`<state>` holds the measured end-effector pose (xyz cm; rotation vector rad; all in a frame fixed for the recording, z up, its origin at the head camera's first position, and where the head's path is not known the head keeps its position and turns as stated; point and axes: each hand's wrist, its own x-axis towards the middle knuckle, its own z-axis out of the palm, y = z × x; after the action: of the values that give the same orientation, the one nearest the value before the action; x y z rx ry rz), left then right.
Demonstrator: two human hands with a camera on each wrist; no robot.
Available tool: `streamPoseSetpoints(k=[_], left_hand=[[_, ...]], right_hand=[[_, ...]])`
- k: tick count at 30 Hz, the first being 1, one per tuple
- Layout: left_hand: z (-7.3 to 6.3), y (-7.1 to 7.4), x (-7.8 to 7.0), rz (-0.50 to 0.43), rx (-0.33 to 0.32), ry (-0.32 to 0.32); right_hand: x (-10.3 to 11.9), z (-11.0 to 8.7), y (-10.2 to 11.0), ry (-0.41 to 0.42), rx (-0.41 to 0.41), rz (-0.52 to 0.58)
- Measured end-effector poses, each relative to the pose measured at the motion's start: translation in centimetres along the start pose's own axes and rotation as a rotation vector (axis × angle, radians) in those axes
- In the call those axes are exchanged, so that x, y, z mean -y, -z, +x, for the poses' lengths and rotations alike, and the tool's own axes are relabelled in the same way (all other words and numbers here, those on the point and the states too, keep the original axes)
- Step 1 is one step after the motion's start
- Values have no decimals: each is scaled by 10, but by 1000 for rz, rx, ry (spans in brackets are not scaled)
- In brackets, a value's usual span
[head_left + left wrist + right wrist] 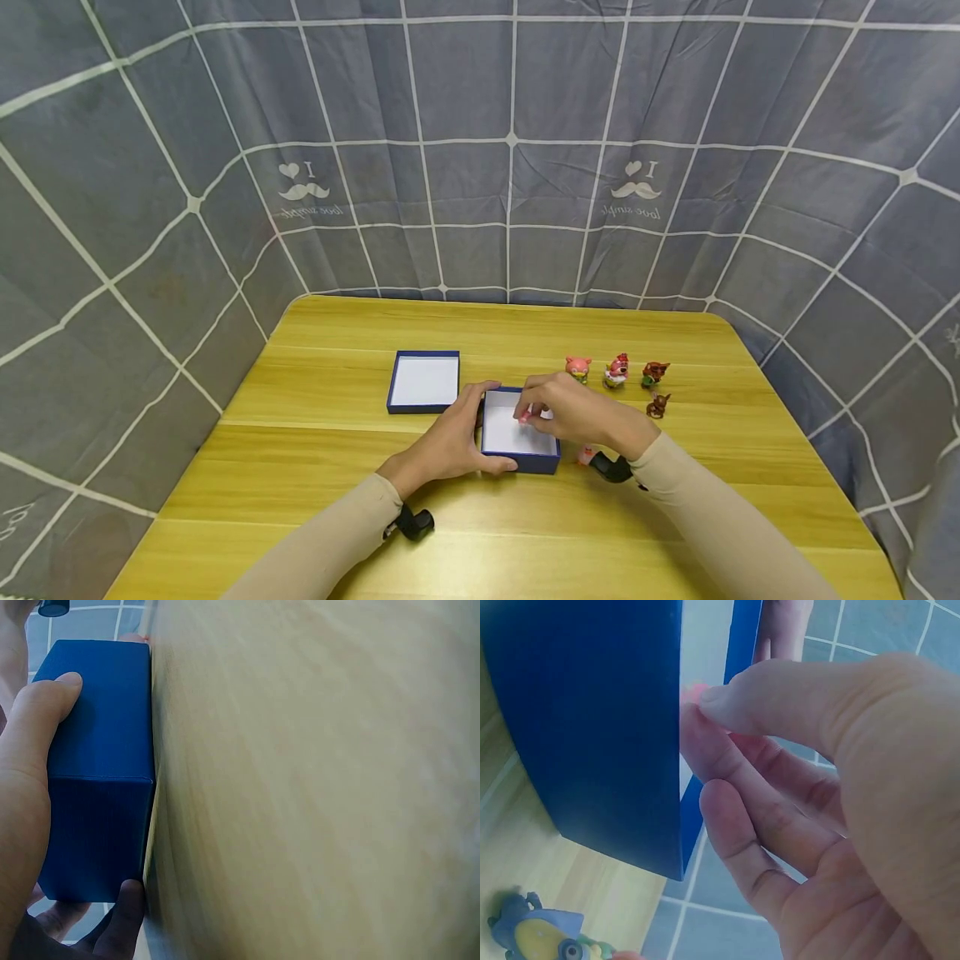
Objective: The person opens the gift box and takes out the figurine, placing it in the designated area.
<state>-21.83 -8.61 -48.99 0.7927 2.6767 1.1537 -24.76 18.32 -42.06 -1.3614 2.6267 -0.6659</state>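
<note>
An open dark blue box (522, 463) with a white inside stands on the wooden table. My left hand (446, 442) grips it from the left, thumb on the near wall and fingers spread towards the far corner. In the left wrist view the thumb presses one blue side, while fingertips (129, 896) touch another. Between thumb and fingertips, my right hand (577, 410) pinches a small pink figurine (524, 417) over the box's opening. Those fingers hide most of the figurine (695, 693) in the right wrist view.
Left of the box lies its blue-rimmed lid (424, 382), white side up. Several figurines stand to the right: a pink one (578, 368), a red one (617, 372), and two brown ones (655, 374). Another pinkish figurine (585, 455) sits near the right wrist. A grey curtain (465, 183) hangs behind.
</note>
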Motion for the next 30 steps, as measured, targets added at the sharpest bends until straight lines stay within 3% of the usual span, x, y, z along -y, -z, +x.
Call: streamPoseSetpoints(k=[13, 30], left_hand=[[-1, 0, 2, -4, -1, 12], [0, 0, 0, -3, 1, 17]], right_hand=[[0, -11, 4, 8, -80, -14], [-4, -29, 10, -67, -140, -48]])
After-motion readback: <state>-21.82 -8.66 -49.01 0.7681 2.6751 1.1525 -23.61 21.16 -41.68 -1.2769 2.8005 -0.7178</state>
